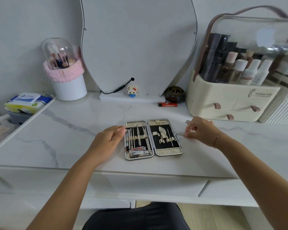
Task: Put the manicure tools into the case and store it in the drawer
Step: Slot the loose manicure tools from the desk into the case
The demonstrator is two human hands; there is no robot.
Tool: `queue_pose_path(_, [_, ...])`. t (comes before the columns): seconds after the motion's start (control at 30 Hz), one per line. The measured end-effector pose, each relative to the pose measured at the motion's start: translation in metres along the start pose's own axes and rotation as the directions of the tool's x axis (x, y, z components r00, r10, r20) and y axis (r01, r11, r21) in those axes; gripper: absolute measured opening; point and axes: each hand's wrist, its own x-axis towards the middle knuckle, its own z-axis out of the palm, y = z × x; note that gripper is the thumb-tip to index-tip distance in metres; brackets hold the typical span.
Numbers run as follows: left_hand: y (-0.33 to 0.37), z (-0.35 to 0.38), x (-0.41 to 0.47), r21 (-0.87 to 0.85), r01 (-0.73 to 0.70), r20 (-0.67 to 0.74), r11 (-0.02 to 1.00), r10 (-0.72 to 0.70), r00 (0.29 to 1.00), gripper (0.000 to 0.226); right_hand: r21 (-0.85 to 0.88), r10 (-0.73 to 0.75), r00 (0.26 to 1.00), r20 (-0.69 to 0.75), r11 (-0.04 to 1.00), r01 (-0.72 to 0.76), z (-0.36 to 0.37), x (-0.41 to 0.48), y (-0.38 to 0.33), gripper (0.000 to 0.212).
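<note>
A manicure case (164,151) lies open and flat on the white marble vanity top (73,130). Its left half holds several steel tools and a nail clipper (137,151) under elastic loops. The right half holds a few tools, with some loops bare. My left hand (108,138) rests against the case's left edge, fingers loosely apart, holding nothing. My right hand (199,130) is just right of the case, its fingertips pinched on a small metal tool (181,134) lying on the top. Another small metal tool (188,121) shows behind that hand's fingers.
A mirror (138,47) stands behind the case, with a small toy figure (132,90), a red lighter (167,104) and a dark bowl (174,94) at its base. A cosmetics organiser (231,100) sits at the right, a brush holder (67,77) at the left. Drawer fronts (148,186) run under the top.
</note>
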Motion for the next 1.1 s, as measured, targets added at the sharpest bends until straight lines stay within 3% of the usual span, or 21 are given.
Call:
queue_pose_path(0.83, [-0.001,0.001,0.0,-0.008,0.016,-0.006,1.0,-0.016,1.0,0.051,0.115,-0.03,1.0,-0.003,0.993,0.03,-0.003,-0.013,-0.006,0.01])
queue_pose_path(1.1, [-0.001,0.001,0.0,-0.016,0.018,0.002,1.0,-0.018,1.0,0.049,0.19,-0.011,0.998,0.063,0.982,-0.001,-0.004,-0.019,-0.005,0.01])
